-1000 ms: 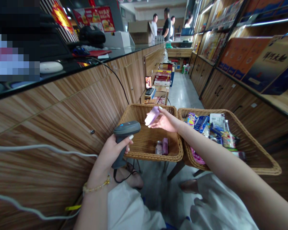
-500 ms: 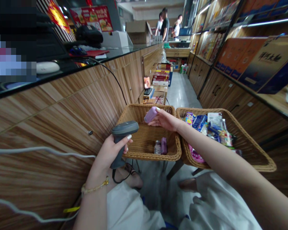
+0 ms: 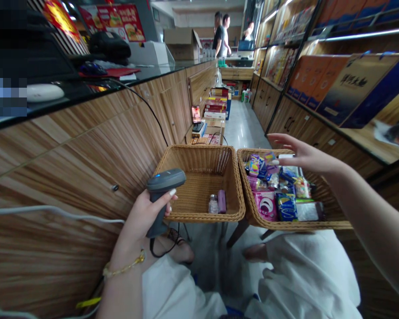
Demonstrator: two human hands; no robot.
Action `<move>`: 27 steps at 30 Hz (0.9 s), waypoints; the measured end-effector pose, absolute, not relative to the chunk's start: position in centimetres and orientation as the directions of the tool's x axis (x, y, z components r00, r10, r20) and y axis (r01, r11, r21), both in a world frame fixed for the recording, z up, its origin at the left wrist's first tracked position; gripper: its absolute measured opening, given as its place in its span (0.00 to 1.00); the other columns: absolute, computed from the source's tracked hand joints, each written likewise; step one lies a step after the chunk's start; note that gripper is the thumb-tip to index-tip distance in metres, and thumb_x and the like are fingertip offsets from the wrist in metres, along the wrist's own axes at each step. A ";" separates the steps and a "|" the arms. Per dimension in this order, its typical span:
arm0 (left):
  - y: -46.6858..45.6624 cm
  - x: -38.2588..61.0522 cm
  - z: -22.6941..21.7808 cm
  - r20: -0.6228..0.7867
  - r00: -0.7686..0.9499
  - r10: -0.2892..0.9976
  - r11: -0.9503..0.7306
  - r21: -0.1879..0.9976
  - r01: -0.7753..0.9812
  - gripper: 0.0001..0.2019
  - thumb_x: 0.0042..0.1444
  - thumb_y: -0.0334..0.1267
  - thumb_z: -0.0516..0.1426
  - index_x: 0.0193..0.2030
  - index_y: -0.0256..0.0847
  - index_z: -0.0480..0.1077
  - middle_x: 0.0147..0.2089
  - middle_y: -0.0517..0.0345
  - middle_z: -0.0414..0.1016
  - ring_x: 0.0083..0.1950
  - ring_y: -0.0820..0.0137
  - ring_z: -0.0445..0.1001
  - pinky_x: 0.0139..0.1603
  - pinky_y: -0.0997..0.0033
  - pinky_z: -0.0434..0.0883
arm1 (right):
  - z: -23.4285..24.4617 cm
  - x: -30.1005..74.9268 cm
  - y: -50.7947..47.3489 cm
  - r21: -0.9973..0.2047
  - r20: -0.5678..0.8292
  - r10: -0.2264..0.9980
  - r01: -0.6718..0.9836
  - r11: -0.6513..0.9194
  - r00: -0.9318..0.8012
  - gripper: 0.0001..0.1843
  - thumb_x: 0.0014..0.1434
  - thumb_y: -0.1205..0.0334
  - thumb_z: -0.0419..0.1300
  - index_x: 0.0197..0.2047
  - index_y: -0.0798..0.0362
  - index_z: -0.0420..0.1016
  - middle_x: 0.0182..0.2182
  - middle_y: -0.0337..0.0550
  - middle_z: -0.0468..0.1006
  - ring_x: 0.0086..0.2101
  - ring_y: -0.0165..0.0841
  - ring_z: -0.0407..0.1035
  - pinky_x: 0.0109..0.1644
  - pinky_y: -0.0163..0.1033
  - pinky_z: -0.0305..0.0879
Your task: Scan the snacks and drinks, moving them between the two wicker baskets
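Observation:
My left hand (image 3: 154,208) is wrapped round the grip of a dark grey barcode scanner (image 3: 166,179), whose head points right over the near left corner of the left wicker basket (image 3: 194,217). A small blue light shows on the scanner. Inside that basket, a small clear jar (image 3: 213,204) stands beside a purple pack (image 3: 221,201). My right hand (image 3: 297,153) hovers above the right wicker basket (image 3: 262,223), its fingers stretched and thumb apart. By the thumb tip shows a small purple and yellow pack (image 3: 271,160); whether they touch is unclear. A pink pack (image 3: 266,206) and a blue pack (image 3: 286,207) lie below.
A wood-panelled counter (image 3: 129,133) runs along the left, with a cardboard box (image 3: 181,43) on top. Shelves with boxed goods (image 3: 339,88) line the right. Stacked boxes (image 3: 216,106) stand beyond the baskets. White cables (image 3: 53,210) cross at left; people (image 3: 221,37) stand far back.
My right hand has moved from above the left basket to above the right one. The lilac item it held is no longer in its grasp. The scanner's blue light now shows.

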State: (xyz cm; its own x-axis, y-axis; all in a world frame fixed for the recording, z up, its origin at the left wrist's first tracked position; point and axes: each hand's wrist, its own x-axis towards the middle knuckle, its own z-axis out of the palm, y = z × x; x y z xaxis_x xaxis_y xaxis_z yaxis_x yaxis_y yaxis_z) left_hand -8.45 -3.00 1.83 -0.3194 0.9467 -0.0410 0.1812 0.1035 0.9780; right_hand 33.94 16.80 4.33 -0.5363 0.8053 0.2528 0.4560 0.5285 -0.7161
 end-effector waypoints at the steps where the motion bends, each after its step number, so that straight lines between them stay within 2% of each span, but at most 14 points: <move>1: -3.0 -8.4 1.8 -0.038 -0.318 0.947 0.102 0.977 0.186 0.22 0.46 0.54 0.70 0.36 0.37 0.75 0.30 0.54 0.82 0.23 0.70 0.71 0.24 0.70 0.71 | 4.4 34.3 16.8 -0.714 0.267 0.813 0.460 0.528 -0.518 0.38 0.55 0.42 0.70 0.68 0.31 0.68 0.69 0.41 0.68 0.69 0.54 0.58 0.76 0.66 0.48; 3: -3.0 -8.4 1.8 -0.036 -0.317 0.948 0.102 0.976 0.193 0.22 0.46 0.54 0.69 0.37 0.37 0.75 0.31 0.53 0.82 0.23 0.70 0.71 0.24 0.70 0.71 | 4.8 33.9 16.6 -0.704 0.277 0.811 0.466 0.537 -0.516 0.32 0.60 0.41 0.66 0.66 0.31 0.70 0.66 0.41 0.72 0.67 0.53 0.62 0.75 0.67 0.50; 6: -3.1 -8.5 1.7 -0.048 -0.314 0.948 0.120 0.970 0.214 0.20 0.48 0.53 0.68 0.37 0.37 0.75 0.31 0.54 0.82 0.23 0.70 0.71 0.25 0.70 0.71 | 5.4 30.6 16.5 -0.622 0.265 0.745 0.482 0.617 -0.612 0.26 0.63 0.41 0.63 0.62 0.37 0.75 0.59 0.43 0.77 0.60 0.51 0.70 0.71 0.66 0.60; 10: -3.1 -8.9 1.4 -0.059 -0.300 0.952 0.136 0.960 0.245 0.18 0.50 0.51 0.67 0.37 0.37 0.76 0.27 0.56 0.80 0.23 0.69 0.72 0.26 0.71 0.71 | 4.9 23.6 16.7 -0.460 0.209 0.529 0.395 0.796 -0.822 0.23 0.65 0.49 0.63 0.59 0.49 0.79 0.55 0.50 0.81 0.56 0.47 0.73 0.66 0.60 0.65; 14: -3.1 -9.5 0.6 -0.040 -0.299 0.953 0.123 0.957 0.264 0.18 0.51 0.51 0.67 0.37 0.36 0.76 0.25 0.57 0.79 0.23 0.69 0.72 0.26 0.71 0.70 | 2.4 16.7 16.8 -0.313 -0.050 0.310 0.309 0.898 -0.950 0.19 0.64 0.58 0.66 0.58 0.52 0.80 0.55 0.50 0.82 0.55 0.43 0.74 0.64 0.51 0.66; 18: -3.2 -9.7 0.2 -0.049 -0.304 0.952 0.142 0.947 0.290 0.17 0.52 0.51 0.66 0.35 0.36 0.77 0.21 0.60 0.76 0.23 0.68 0.73 0.27 0.71 0.71 | -0.9 11.9 16.4 -0.147 -0.319 0.140 0.195 0.970 -0.937 0.21 0.61 0.62 0.68 0.57 0.48 0.82 0.55 0.48 0.83 0.57 0.46 0.73 0.57 0.49 0.68; 22: -3.2 -9.6 0.5 -0.067 -0.313 0.948 0.161 0.944 0.288 0.18 0.50 0.52 0.66 0.35 0.37 0.77 0.21 0.60 0.75 0.23 0.68 0.73 0.26 0.70 0.71 | -3.8 9.1 16.3 -0.075 -0.435 0.137 0.187 0.980 -0.890 0.20 0.56 0.69 0.69 0.51 0.43 0.86 0.51 0.44 0.85 0.53 0.43 0.77 0.51 0.43 0.69; 27: -3.2 -9.4 0.8 -0.077 -0.334 0.939 0.185 0.934 0.305 0.18 0.49 0.53 0.66 0.33 0.37 0.76 0.21 0.60 0.75 0.23 0.68 0.73 0.27 0.70 0.71 | -5.8 7.4 17.0 -0.080 -0.487 0.142 0.206 0.975 -0.862 0.19 0.48 0.70 0.74 0.42 0.39 0.87 0.46 0.38 0.87 0.48 0.39 0.80 0.46 0.39 0.69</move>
